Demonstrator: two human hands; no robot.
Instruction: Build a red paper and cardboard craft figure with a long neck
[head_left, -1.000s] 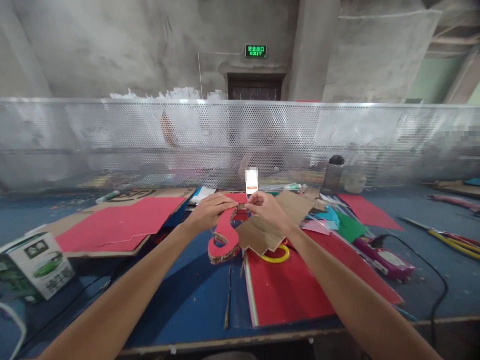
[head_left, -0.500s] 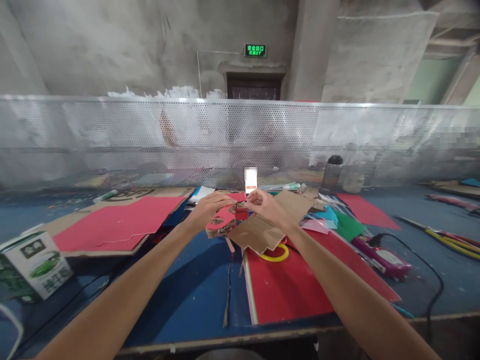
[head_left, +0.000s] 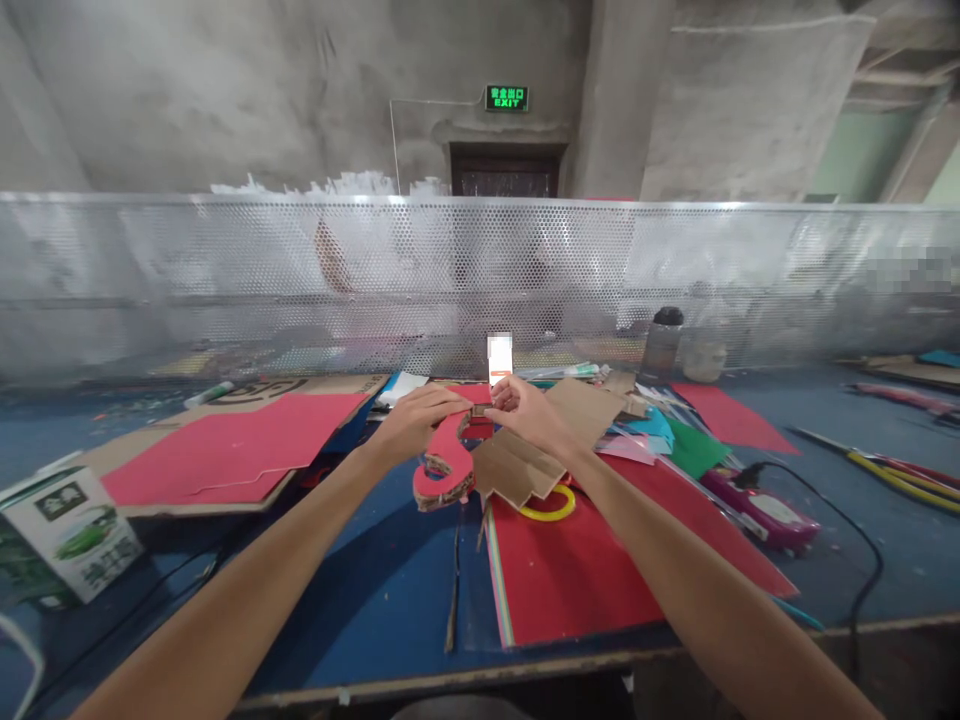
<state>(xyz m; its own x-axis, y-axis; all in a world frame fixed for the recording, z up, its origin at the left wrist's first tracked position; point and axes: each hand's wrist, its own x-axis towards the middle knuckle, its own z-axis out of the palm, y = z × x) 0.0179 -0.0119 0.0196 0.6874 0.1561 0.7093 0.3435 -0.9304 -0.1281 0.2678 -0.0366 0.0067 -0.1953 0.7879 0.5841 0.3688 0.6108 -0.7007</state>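
Both my hands meet over the middle of the blue table (head_left: pixel 360 590). My left hand (head_left: pixel 415 420) is closed on the top of a curved red cardboard cut-out (head_left: pixel 441 470), which hangs down with its lower end near the table. My right hand (head_left: pixel 525 413) pinches the same piece at its upper right end. Just under my right wrist lies a folded brown cardboard piece (head_left: pixel 514 468), and a yellow ring (head_left: pixel 551 508) sits below that on a red paper sheet (head_left: pixel 577 570).
A large red sheet on cardboard (head_left: pixel 225 455) lies at left, a printed carton (head_left: pixel 64 530) at the near left edge. Coloured paper scraps (head_left: pixel 675 445), a purple glue gun (head_left: pixel 757 510) with black cable, a dark-capped bottle (head_left: pixel 662 342) and a perforated metal screen (head_left: pixel 480 280) stand behind and right.
The red cut-out was turned up and bunched in my hands half a second ago; now it hangs down flat again. Both hands stayed at the same spot.
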